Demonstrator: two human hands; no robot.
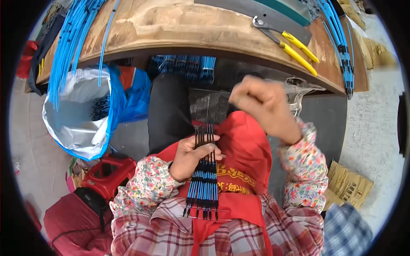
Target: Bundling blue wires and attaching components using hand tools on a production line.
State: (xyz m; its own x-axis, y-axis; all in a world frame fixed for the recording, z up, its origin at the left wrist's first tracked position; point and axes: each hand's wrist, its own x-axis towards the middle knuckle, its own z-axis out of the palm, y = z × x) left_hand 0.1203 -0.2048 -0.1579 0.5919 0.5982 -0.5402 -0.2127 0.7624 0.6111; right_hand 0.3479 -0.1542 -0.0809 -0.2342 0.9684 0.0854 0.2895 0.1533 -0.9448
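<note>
My left hand [187,158] grips a flat row of thin blue-and-black rods [202,187] over my lap. Its thumb lies across the front of the row. Black upper ends stick up past the fingers, and the blue lower parts fan out slightly toward me. Two thin straight wires cross the row near its lower ends. Raised to the right, above the red apron [252,145], my right hand [268,103] is apart from the rods. Its fingers are curled in and blurred by motion; what they hold, if anything, cannot be made out.
The curved wooden table [171,25] carries yellow-handled cutters [294,51] and a blue rod bundle [81,38] overhanging at left. More blue rods [341,47] lie at right. Below stand a blue-and-white bag [115,98] and a red plastic object [109,175]. Brown paper packaging [350,185] lies right.
</note>
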